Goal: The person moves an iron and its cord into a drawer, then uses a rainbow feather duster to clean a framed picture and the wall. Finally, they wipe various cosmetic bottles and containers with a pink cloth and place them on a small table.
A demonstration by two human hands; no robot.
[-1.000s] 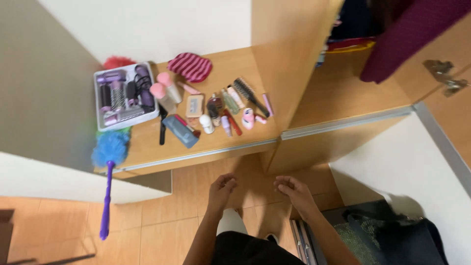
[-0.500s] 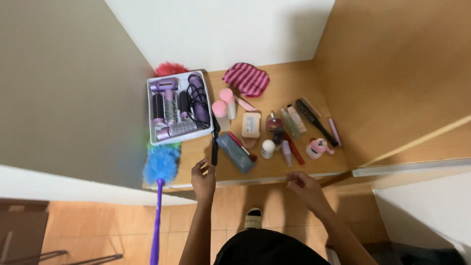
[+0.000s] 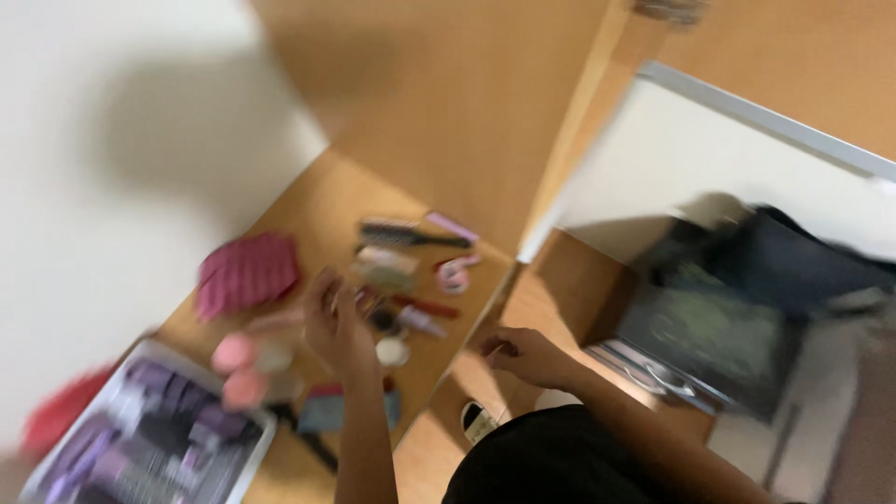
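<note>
Wooden shelf (image 3: 327, 201), blurred, holds small toiletries; left hand (image 3: 338, 327) hovers over them near a white jar (image 3: 392, 351), fingers loosely curled, grip unclear. Right hand (image 3: 527, 357) off the shelf edge, half-closed, empty as far as visible. Pink pouch (image 3: 247, 273) behind, comb (image 3: 411, 235) beyond. Tray (image 3: 149, 443) holds purple bottles. White wall, dark bag (image 3: 737, 308) on floor.

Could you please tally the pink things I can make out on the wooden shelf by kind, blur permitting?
Quilted pink pouch: 1
Round pink puffs: 2
Pink tape dispenser: 1
Total: 4; the rest is too blurred to sort.
</note>
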